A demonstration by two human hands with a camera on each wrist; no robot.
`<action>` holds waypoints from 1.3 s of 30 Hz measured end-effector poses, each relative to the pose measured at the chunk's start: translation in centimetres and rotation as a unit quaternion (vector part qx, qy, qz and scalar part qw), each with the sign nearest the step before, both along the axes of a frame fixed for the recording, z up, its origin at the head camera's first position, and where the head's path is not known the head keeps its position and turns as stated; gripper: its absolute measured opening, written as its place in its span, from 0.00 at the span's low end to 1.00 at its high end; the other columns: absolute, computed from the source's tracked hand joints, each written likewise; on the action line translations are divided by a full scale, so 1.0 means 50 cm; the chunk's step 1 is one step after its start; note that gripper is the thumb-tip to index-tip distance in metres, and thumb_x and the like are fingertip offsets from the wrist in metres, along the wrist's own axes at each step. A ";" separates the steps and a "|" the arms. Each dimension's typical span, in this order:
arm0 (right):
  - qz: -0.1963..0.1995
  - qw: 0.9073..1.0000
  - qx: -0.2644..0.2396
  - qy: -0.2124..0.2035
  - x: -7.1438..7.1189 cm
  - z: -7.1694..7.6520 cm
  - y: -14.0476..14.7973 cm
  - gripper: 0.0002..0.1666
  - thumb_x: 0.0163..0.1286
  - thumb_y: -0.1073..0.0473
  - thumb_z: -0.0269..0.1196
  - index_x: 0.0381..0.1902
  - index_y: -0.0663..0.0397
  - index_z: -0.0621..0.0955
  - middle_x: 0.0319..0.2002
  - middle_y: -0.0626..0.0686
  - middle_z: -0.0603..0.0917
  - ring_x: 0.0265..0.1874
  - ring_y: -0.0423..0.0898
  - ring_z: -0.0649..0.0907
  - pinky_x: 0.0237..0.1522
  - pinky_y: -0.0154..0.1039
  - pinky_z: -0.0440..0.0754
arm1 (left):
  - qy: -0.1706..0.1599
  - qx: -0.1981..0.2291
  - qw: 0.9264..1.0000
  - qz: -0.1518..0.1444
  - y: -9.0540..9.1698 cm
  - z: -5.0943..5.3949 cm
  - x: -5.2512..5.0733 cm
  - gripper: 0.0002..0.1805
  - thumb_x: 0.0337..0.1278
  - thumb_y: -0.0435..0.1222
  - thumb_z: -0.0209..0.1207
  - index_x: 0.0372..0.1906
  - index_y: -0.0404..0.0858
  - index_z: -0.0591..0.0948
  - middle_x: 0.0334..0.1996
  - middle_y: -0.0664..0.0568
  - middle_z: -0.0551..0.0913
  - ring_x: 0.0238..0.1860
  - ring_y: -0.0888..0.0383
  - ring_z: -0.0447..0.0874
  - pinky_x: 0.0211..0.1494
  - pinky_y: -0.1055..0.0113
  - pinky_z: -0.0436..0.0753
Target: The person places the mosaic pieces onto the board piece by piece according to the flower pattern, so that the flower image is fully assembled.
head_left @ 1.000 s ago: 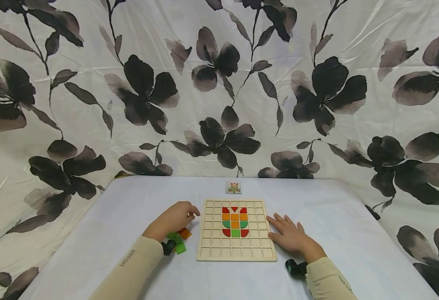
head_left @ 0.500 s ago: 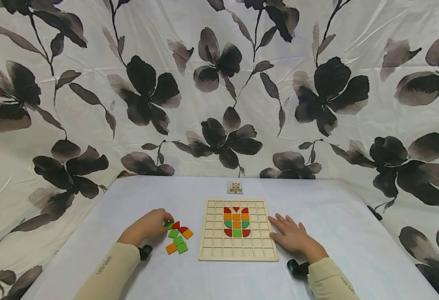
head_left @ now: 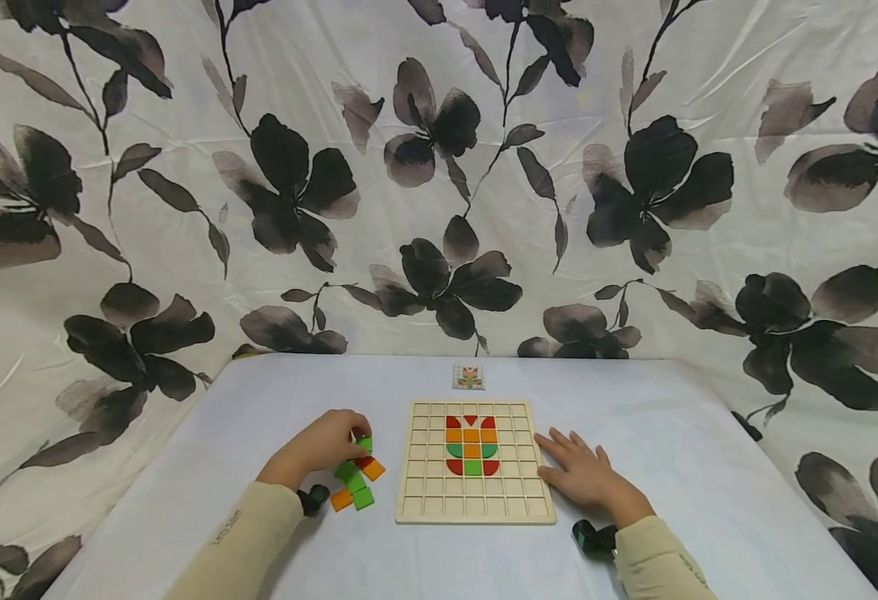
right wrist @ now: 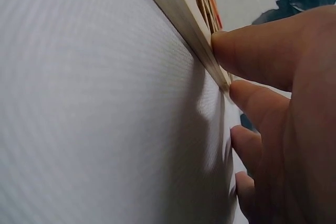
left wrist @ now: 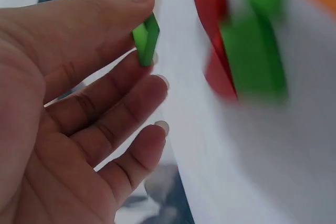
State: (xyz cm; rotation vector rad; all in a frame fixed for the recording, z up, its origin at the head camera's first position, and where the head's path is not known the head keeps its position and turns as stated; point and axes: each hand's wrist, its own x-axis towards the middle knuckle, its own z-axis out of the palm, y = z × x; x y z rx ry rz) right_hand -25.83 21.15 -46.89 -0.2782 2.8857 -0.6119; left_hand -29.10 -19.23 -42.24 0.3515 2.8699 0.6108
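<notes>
My left hand point(head_left: 317, 448) pinches a green square tile point(left wrist: 148, 38) between thumb and forefinger, just left of a wooden grid board point(head_left: 514, 483). In the left wrist view the other fingers are loosely bent. Below that hand lies a small heap of loose tiles: green ones point(head_left: 363, 498), orange ones point(head_left: 341, 499) and red ones, partly hidden by the fingers. The board bears an inlaid pattern of red, orange and green pieces point(head_left: 472, 450) around its middle columns. My right hand point(head_left: 584, 473) rests at the board's right edge, thumb and fingertips touching its side.
A small picture card point(head_left: 469, 377) with a similar coloured pattern lies behind the board on the white-covered table point(head_left: 258, 400). A flowered cloth point(head_left: 439, 183) hangs behind the table. Dark wrist devices point(head_left: 594, 537) sit at both wrists.
My left hand went from beside the board to the heap's far left side, took hold of a green tile, and moved back rightward with it. The right hand stayed at the board's edge.
</notes>
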 end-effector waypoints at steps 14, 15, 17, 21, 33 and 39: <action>0.003 1.000 0.002 0.001 0.001 0.006 0.001 0.35 0.71 0.42 0.52 0.73 0.43 0.63 0.75 0.57 0.58 0.75 0.65 0.51 0.67 0.73 0.41 | 0.006 0.043 0.993 -0.106 0.157 -0.011 0.009 0.11 0.50 0.37 0.69 0.40 0.41 0.83 0.33 0.56 0.79 0.34 0.59 0.73 0.42 0.64 0.76; 0.003 1.000 0.000 0.003 0.001 0.006 0.001 0.35 0.71 0.43 0.53 0.73 0.43 0.64 0.75 0.57 0.58 0.75 0.66 0.52 0.67 0.73 0.41 | 0.005 0.044 0.993 -0.110 0.165 -0.011 0.009 0.11 0.50 0.36 0.69 0.40 0.41 0.83 0.33 0.56 0.80 0.34 0.58 0.73 0.42 0.64 0.76; 0.002 1.000 -0.002 0.003 0.002 0.006 0.002 0.35 0.71 0.43 0.53 0.73 0.44 0.64 0.75 0.57 0.58 0.74 0.66 0.52 0.67 0.73 0.41 | 0.004 0.040 0.992 -0.117 0.179 -0.015 0.010 0.10 0.51 0.36 0.68 0.40 0.40 0.83 0.33 0.56 0.80 0.34 0.58 0.73 0.43 0.64 0.76; 0.003 1.000 -0.004 0.003 0.003 0.006 0.002 0.35 0.71 0.42 0.53 0.73 0.44 0.64 0.75 0.57 0.58 0.74 0.66 0.52 0.67 0.73 0.41 | 0.009 0.025 0.992 -0.121 0.194 -0.024 0.010 0.09 0.52 0.35 0.68 0.39 0.41 0.83 0.32 0.56 0.79 0.34 0.59 0.72 0.43 0.65 0.77; -0.002 1.000 0.002 0.002 -0.006 -0.001 0.003 0.35 0.71 0.42 0.52 0.74 0.42 0.63 0.76 0.56 0.57 0.75 0.65 0.51 0.68 0.72 0.39 | -0.019 0.078 0.993 -0.086 0.185 -0.035 0.016 0.09 0.52 0.38 0.69 0.39 0.41 0.87 0.36 0.57 0.83 0.35 0.59 0.74 0.42 0.66 0.79; -0.003 1.000 0.003 0.002 -0.007 -0.008 0.004 0.36 0.71 0.41 0.52 0.73 0.42 0.63 0.76 0.56 0.58 0.75 0.65 0.51 0.67 0.73 0.40 | -0.002 0.053 0.992 -0.113 0.181 -0.037 0.020 0.10 0.53 0.40 0.68 0.39 0.41 0.89 0.36 0.57 0.79 0.36 0.60 0.73 0.42 0.67 0.77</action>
